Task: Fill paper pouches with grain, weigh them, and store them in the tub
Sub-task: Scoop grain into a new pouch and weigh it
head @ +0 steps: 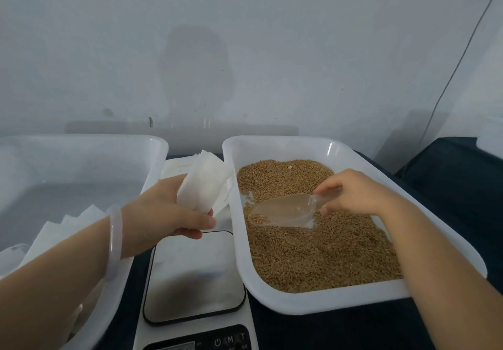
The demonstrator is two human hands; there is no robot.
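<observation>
Fingers [330,186] of the right hand [353,194] pinch a clear scoop [283,212] in the grain tray [272,142], while the left hand [166,213] grips a seemingly empty paper pouch [202,183] just left of it; filling, weighing and storing all remain.

Head-worn wide-angle camera looking forward and down, hovering close over the scale [194,273] at lower centre; wall [245,50] filling upper half.

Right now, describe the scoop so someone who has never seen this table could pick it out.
Find the white plastic tray of brown grain on the right. Lying on the grain near its middle is a clear plastic scoop, its handle pinched by the right hand. It is the only see-through thing in the tray.
</observation>
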